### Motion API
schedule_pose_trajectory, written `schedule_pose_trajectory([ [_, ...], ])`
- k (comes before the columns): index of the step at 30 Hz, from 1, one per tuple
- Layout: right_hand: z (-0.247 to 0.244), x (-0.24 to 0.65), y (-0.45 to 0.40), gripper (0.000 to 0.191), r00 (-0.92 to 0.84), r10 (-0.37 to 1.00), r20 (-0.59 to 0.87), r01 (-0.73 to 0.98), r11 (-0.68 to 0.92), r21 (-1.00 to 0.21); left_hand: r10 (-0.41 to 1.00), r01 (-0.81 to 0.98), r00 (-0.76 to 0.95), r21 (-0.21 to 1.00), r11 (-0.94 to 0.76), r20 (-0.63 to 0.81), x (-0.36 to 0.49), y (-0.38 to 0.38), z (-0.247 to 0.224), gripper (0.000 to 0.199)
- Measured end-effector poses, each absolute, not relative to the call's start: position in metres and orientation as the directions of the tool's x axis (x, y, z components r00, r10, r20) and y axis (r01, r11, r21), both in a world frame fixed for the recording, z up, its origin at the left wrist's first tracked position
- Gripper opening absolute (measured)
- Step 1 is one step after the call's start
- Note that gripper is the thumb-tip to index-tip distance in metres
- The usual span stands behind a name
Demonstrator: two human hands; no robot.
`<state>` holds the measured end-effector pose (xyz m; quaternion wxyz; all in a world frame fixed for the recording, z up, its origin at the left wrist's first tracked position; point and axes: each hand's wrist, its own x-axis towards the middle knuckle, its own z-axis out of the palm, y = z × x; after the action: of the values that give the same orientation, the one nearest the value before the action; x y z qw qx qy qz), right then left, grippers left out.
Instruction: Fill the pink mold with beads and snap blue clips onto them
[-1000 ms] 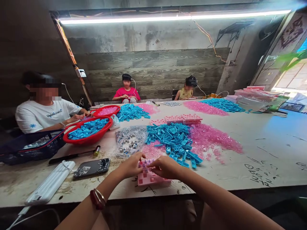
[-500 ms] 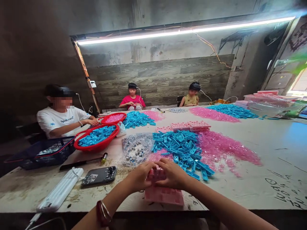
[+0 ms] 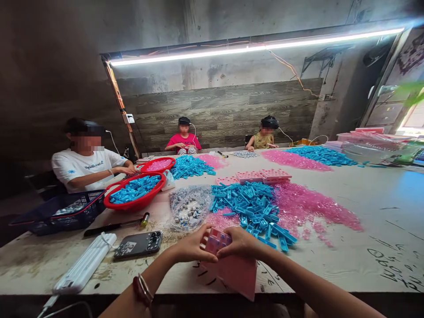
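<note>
Near the front edge of the table, my left hand (image 3: 195, 245) and my right hand (image 3: 240, 243) are closed around a small pink plastic block (image 3: 218, 240) with square cells in its face. Thumbs press its near side while the fingers wrap its far side. Directly below is a pink plastic plate (image 3: 236, 274), its smooth face tilted toward me; whether it is joined to the block I cannot tell. Beyond my hands lie a pile of blue plastic pieces (image 3: 253, 205) and a spread of clear pink pieces (image 3: 308, 203).
A bag of small parts (image 3: 191, 207) lies left of the blue pile, near a phone (image 3: 139, 244), a white power strip (image 3: 86, 263) and a hammer (image 3: 115, 225). Farther off stand a red basin (image 3: 135, 203) and stacked pink trays (image 3: 251, 176). Three people sit around the table.
The pink block in my hands has tilted, and its cells now face me. Below, the pink plate shows a smooth slanted face where a celled surface lay flat before.
</note>
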<state>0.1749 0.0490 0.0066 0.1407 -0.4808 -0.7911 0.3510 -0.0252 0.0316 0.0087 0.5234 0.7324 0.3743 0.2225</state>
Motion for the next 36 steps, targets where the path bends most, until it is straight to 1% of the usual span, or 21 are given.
schedule_pose_trajectory([
  [1, 0.006, 0.174, 0.049, 0.046, -0.505, 0.854, -0.127, 0.656, 0.284, -0.699, 0.755, 0.251, 0.643, 0.967, -0.052, -0.126, -0.027, 0.034, 0.004, 0.077],
  [2, 0.006, 0.173, 0.048, 0.047, -0.512, 0.848, -0.142, 0.653, 0.276, -0.705, 0.740, 0.192, 0.656, 0.981, 0.030, -0.151, -0.028, 0.036, 0.000, 0.072],
  [4, 0.006, 0.172, 0.048, 0.048, -0.509, 0.845, -0.162, 0.657, 0.260, -0.708, 0.745, 0.113, 0.651, 0.989, 0.098, -0.148, -0.028, 0.038, -0.005, 0.061],
  [6, 0.004, 0.171, 0.047, 0.048, -0.499, 0.849, -0.172, 0.663, 0.247, -0.707, 0.757, 0.091, 0.637, 0.989, 0.118, -0.149, -0.027, 0.038, -0.007, 0.058],
  [12, 0.003, 0.170, 0.049, 0.043, -0.480, 0.858, -0.182, 0.695, 0.246, -0.676, 0.774, 0.115, 0.612, 0.987, 0.116, -0.162, -0.023, 0.036, -0.001, 0.060],
  [15, 0.004, 0.170, 0.049, 0.043, -0.484, 0.857, -0.178, 0.706, 0.262, -0.658, 0.775, 0.120, 0.608, 0.985, 0.125, -0.172, -0.022, 0.035, 0.002, 0.060],
  [21, 0.006, 0.169, 0.046, 0.046, -0.492, 0.860, -0.138, 0.723, 0.314, -0.615, 0.785, 0.156, 0.604, 0.986, 0.056, -0.140, -0.023, 0.033, 0.006, 0.059],
  [23, 0.008, 0.170, 0.044, 0.048, -0.496, 0.861, -0.115, 0.737, 0.347, -0.581, 0.770, 0.183, 0.619, 0.982, 0.049, -0.154, -0.025, 0.036, 0.006, 0.059],
  [26, 0.011, 0.173, 0.041, 0.050, -0.547, 0.837, -0.010, 0.731, 0.471, -0.494, 0.779, 0.257, 0.591, 0.965, 0.061, -0.207, -0.028, 0.041, 0.004, 0.050],
  [28, 0.010, 0.173, 0.039, 0.052, -0.616, 0.785, 0.070, 0.686, 0.578, -0.442, 0.808, 0.315, 0.558, 0.949, 0.004, -0.188, -0.031, 0.042, 0.004, 0.056],
  [30, 0.009, 0.171, 0.039, 0.053, -0.681, 0.723, 0.110, 0.630, 0.657, -0.415, 0.809, 0.384, 0.571, 0.917, -0.110, -0.142, -0.032, 0.042, 0.005, 0.065],
  [31, 0.007, 0.170, 0.040, 0.053, -0.707, 0.697, 0.117, 0.606, 0.683, -0.407, 0.801, 0.423, 0.585, 0.890, -0.168, -0.127, -0.033, 0.042, 0.006, 0.065],
  [34, 0.002, 0.171, 0.047, 0.053, -0.747, 0.648, 0.150, 0.556, 0.732, -0.394, 0.793, 0.550, 0.593, 0.789, -0.275, -0.137, -0.037, 0.042, 0.012, 0.050],
  [36, 0.000, 0.177, 0.055, 0.049, -0.718, 0.662, 0.214, 0.556, 0.731, -0.395, 0.806, 0.621, 0.574, 0.718, -0.314, -0.144, -0.040, 0.043, 0.015, 0.045],
])
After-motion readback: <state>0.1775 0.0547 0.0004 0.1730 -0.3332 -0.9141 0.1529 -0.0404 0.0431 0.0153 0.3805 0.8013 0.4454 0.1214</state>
